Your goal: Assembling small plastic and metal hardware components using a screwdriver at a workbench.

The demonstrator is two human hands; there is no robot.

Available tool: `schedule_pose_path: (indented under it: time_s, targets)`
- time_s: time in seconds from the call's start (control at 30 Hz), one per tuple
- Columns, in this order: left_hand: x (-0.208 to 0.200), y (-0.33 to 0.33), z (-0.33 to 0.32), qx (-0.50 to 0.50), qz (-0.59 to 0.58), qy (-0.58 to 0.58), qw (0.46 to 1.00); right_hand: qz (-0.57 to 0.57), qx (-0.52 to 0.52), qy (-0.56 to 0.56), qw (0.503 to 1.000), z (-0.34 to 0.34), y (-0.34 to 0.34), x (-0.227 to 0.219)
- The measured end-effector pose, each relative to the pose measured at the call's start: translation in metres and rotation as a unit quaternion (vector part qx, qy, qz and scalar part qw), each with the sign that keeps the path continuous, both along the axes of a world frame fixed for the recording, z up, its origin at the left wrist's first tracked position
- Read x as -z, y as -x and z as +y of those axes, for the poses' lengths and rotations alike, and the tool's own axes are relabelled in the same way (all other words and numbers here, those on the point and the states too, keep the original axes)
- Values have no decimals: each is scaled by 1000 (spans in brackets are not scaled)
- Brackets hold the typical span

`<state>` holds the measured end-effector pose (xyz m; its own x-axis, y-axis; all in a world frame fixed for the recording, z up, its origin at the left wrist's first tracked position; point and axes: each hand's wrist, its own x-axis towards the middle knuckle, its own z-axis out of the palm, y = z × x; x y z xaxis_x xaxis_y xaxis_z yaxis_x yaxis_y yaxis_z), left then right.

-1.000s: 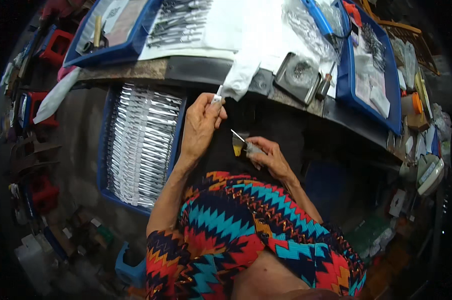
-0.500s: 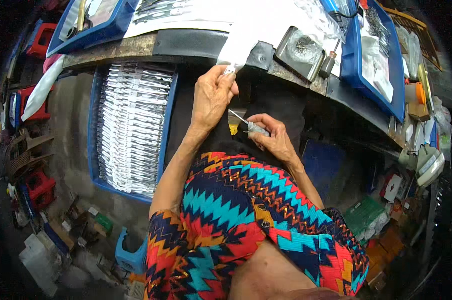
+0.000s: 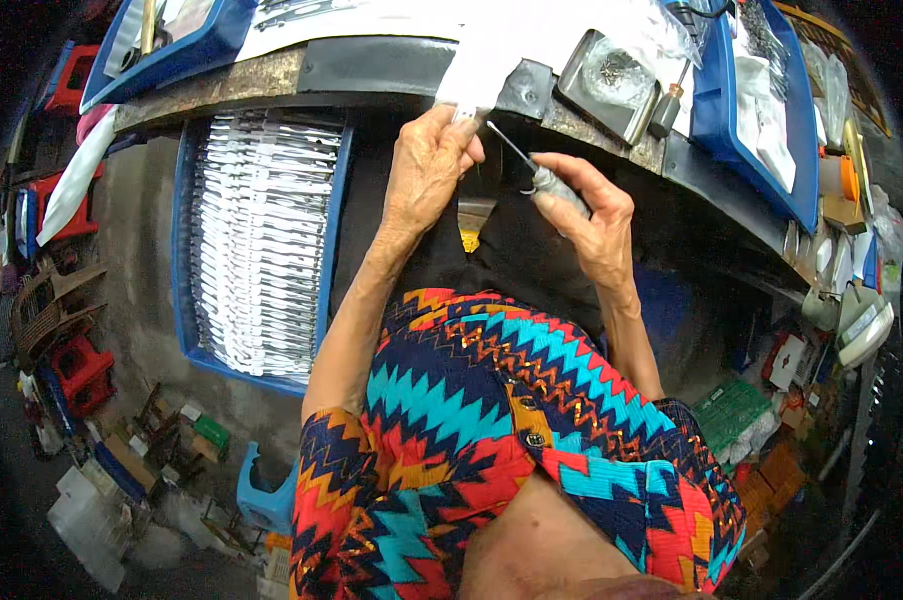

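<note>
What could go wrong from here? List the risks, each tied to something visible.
1. The grey-handled tool with a thin metal shaft, held in the right hand, points toward the left hand; a slip might jab its fingers.
2. Those fingers pinch a small white piece by the black-and-wooden workbench edge; it could drop into the dark space below.
3. The rectangular metal tray sits at that edge; a bump might spill its tiny dark parts.

Wide fisheye view from the wearer's head, upright, facing steeply down over a patterned shirt (image 3: 442,440), near enough to take in the left hand (image 3: 427,170) and right hand (image 3: 597,215) whole. The workbench edge (image 3: 372,66) bows across the top; floor (image 3: 147,235) curves off at both sides.
</note>
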<state>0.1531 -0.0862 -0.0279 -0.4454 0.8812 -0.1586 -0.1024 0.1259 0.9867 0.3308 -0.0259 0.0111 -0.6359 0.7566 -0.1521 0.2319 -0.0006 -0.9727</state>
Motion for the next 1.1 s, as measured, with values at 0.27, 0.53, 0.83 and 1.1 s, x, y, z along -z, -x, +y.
schedule_pose_path:
  time_s: [0.27,0.53,0.83,1.1]
  targets:
    - [-2,-3,1,10,18,21,1000,-16,-23,-64,998,2,11,6]
    - [-1,-9,2,-26,113,16,993,-52,-47,-75,995,10,14,-3]
    - [1,-18,5,-68,258,21,964,-77,-125,-305,941,18,19,-12]
    - [8,-21,7,-85,334,7,939,-184,-204,-625,731,19,25,-23]
